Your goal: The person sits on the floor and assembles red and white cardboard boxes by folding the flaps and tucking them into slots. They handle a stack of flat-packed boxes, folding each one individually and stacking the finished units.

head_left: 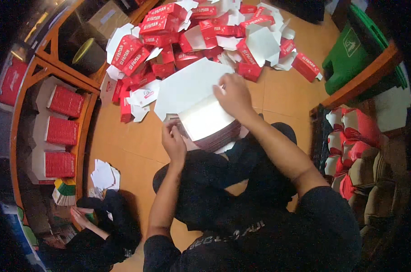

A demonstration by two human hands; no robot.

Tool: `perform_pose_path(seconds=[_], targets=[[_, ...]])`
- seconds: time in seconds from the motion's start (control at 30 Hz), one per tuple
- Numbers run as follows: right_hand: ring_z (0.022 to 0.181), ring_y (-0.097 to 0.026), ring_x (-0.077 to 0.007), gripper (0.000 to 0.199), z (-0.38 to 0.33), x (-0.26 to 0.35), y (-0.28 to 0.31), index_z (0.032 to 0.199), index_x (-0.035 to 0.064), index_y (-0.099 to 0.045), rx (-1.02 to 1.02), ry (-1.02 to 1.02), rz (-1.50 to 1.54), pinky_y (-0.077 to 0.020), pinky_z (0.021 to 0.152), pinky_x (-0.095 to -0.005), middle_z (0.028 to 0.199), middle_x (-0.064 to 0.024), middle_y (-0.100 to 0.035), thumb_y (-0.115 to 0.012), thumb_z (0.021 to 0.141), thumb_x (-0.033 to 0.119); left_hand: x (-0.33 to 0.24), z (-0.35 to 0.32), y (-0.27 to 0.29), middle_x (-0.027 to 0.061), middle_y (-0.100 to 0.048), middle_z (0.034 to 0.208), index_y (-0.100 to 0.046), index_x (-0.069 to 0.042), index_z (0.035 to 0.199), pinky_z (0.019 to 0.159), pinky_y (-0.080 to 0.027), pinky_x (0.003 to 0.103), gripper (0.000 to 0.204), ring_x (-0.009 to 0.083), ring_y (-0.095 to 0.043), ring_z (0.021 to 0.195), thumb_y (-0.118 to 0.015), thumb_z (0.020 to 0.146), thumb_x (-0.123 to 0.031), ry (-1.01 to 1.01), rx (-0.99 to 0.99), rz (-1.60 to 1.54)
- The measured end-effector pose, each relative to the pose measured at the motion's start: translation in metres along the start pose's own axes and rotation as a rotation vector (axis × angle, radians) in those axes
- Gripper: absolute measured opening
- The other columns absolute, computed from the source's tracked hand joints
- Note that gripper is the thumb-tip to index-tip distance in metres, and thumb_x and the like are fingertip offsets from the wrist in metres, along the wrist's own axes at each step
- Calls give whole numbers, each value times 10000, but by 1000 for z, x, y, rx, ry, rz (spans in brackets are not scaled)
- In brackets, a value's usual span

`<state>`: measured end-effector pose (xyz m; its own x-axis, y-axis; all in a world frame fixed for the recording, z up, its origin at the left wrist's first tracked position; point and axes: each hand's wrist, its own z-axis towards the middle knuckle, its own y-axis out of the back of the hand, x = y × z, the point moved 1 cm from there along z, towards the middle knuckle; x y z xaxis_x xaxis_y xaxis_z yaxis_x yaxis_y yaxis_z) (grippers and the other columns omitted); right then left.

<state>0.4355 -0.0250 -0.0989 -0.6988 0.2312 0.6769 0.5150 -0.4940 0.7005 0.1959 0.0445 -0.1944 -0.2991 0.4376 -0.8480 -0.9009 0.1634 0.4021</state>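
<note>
Over on the far left, a wooden shelf (pixel 86 149) carries red stacks of card (pixel 62 131), one above another, with a yellow-and-green bundle (pixel 64 192) just below them. Down in the lower left corner sits a co-worker in dark clothes (pixel 96 247), one of that person's hands (pixel 82 218) up against the things by the shelf, and near it some white papers (pixel 104 176) lie on the orange floor (pixel 140 136).

Now to the middle! Here's the person's left hand (pixel 174 143), fingers bent, the tips right at the left edge of a thick stack of card (pixel 205 121); whether they're clamped on it, I can't tell. That stack lies just in front of the folded legs, white on top, dark red along its layered side. Beyond it spreads a broad white sheet (pixel 183 88), and behind that, a big jumbled heap of red and white boxes (pixel 160 25).

In comes the right hand (pixel 234 96), fingers curled close together over the stack's far right side; can't tell whether they pinch anything. Out right, a green bin (pixel 348 59) stands behind a wooden bar (pixel 362 75), and below, red and white cartons (pixel 343 149) crowd beside brown ones (pixel 373 170).
</note>
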Motion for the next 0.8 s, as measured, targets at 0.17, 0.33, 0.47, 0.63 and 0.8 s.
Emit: perform_pose_path(seconds=[0.17,0.33,0.47,0.63,0.8], targets=[[1096,-571,-473,494,-21,-79,-41,1179,-31,-466,181,-265,335,-423,944,-510,1145,-381,-559,-390,1002,424,-34,12,-27,270,-528,1311,-380,88,1384,1032,-388,384,528,346,-519,1222,-393,1030,-302,360,67,-33],[1031,-561,-529,394,-41,-68,-37,1163,-21,-471,175,-196,286,-412,896,-582,1043,-384,-588,-353,1016,325,-31,8,-25,297,-532,1302,-329,82,1430,1024,-395,396,534,381,-524,1231,-367,1035,-276,315,182,27],[981,-577,-529,369,-46,-64,-37,1181,-15,-467,134,-196,266,-419,863,-594,1008,-370,-605,-370,1008,295,-40,4,-25,300,-524,1315,-344,56,1434,1020,-396,399,495,381,-524,1230,-346,1039,-242,273,157,50],[972,-591,-522,398,-46,-60,-40,1269,1,-440,156,-184,247,-433,867,-585,1011,-363,-612,-373,1006,292,-24,2,-22,296,-526,1311,-370,43,1424,1022,-393,393,468,377,-523,1230,-337,1038,-221,219,116,75],[1018,-586,-512,452,-47,-59,-43,1375,39,-382,155,-162,243,-447,893,-566,1066,-356,-608,-402,995,283,-17,-2,-24,267,-551,1280,-415,47,1387,1015,-398,388,448,346,-542,1200,-343,1037,-223,214,47,44]])
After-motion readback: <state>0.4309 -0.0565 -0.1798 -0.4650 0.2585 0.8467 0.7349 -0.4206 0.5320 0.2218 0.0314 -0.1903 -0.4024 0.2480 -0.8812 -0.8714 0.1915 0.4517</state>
